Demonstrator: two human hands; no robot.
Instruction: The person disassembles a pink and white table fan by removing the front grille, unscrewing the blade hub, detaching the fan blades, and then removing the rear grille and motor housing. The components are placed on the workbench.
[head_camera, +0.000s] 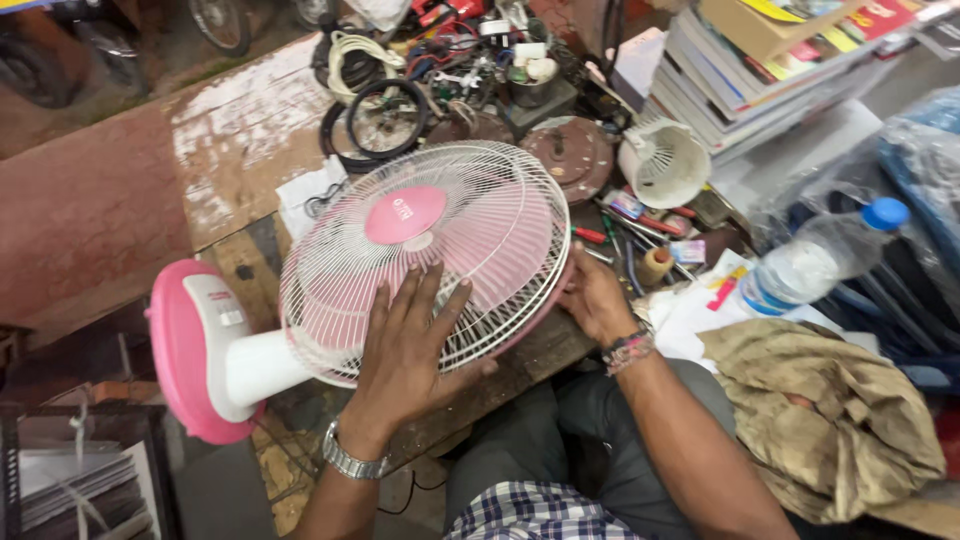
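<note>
We steady the pink fan (425, 255): left hand (408, 340) flat on its grille, right hand (592, 297) gripping the rim; next, seating the guard needs even pressure.

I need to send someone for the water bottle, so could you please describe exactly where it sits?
Start at the pink table fan with white wire grille. Look right, past the person's right hand. The clear plastic bottle with blue cap lies tilted there, the only transparent thing.
</note>
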